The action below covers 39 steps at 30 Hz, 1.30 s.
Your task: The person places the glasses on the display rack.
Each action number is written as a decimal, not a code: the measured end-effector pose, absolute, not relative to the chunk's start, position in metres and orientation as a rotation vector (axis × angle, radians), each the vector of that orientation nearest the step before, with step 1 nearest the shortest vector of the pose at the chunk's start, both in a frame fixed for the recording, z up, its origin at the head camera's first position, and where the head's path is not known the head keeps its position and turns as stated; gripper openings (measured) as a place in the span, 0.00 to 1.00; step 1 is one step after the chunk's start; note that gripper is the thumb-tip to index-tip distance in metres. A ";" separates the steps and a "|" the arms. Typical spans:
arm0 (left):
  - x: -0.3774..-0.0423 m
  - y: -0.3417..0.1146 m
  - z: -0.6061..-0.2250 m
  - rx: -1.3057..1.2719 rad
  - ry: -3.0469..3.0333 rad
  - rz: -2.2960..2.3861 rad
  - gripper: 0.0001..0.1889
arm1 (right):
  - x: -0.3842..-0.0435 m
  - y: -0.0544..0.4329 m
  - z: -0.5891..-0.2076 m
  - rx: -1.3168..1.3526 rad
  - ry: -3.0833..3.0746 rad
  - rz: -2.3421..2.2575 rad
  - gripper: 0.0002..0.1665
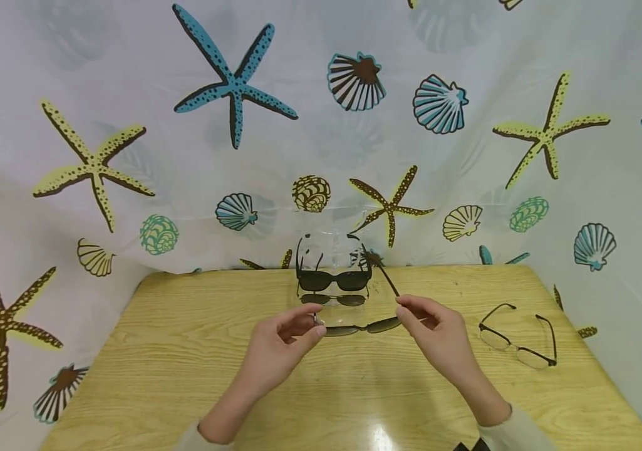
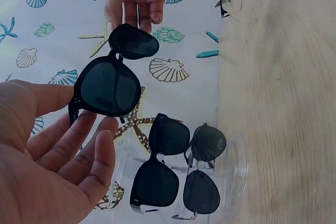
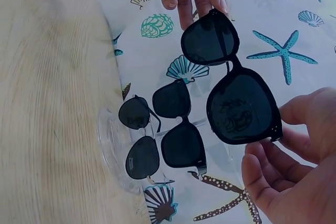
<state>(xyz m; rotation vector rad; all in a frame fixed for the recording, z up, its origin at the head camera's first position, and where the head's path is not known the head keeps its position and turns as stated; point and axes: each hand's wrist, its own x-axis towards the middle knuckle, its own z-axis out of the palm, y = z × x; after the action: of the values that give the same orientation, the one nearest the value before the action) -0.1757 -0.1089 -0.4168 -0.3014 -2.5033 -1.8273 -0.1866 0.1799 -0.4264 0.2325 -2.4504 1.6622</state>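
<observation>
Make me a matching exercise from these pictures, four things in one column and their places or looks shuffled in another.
1. Clear-lensed glasses
2. Sunglasses nearest the person
3. Thin-framed sunglasses
4. Sheet

A. On the clear stand
B. White with coloured prints
C. Lying on the table, to the right of both hands
D. Held by left hand and right hand

Pairs: 1-C, 2-D, 3-A, 4-B
</observation>
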 end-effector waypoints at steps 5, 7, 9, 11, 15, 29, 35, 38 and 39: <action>-0.183 -0.113 -0.414 -0.308 -2.496 -1.781 0.19 | -0.192 0.172 -0.425 0.240 -2.443 1.646 0.19; -0.185 -0.115 -0.413 -0.323 -2.483 -1.771 0.19 | -0.195 0.168 -0.424 0.241 -2.433 1.655 0.19; -0.189 -0.116 -0.412 -0.338 -2.469 -1.772 0.20 | -0.198 0.165 -0.423 0.238 -2.419 1.668 0.20; -0.192 -0.118 -0.412 -0.337 -2.464 -1.764 0.20 | -0.200 0.161 -0.422 0.237 -2.410 1.679 0.20; -0.198 -0.121 -0.413 -0.308 -2.457 -1.759 0.20 | -0.205 0.155 -0.418 0.248 -2.409 1.670 0.22; -0.221 -0.121 -0.409 -0.236 -2.432 -1.731 0.21 | -0.227 0.147 -0.416 0.235 -2.418 1.640 0.23; -0.230 -0.122 -0.408 -0.232 -2.415 -1.707 0.20 | -0.236 0.142 -0.415 0.229 -2.411 1.641 0.25; -0.235 -0.122 -0.407 -0.200 -2.408 -1.716 0.20 | -0.241 0.138 -0.415 0.212 -2.401 1.640 0.24; -0.237 -0.121 -0.408 -0.189 -2.407 -1.716 0.20 | -0.243 0.137 -0.415 0.204 -2.398 1.640 0.24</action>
<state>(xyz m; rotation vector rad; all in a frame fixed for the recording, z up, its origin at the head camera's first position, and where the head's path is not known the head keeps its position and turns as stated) -0.2373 -0.1214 -0.4075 -0.1887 -2.4070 -1.7164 -0.2429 0.1370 -0.4147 0.2041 -2.3980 1.6399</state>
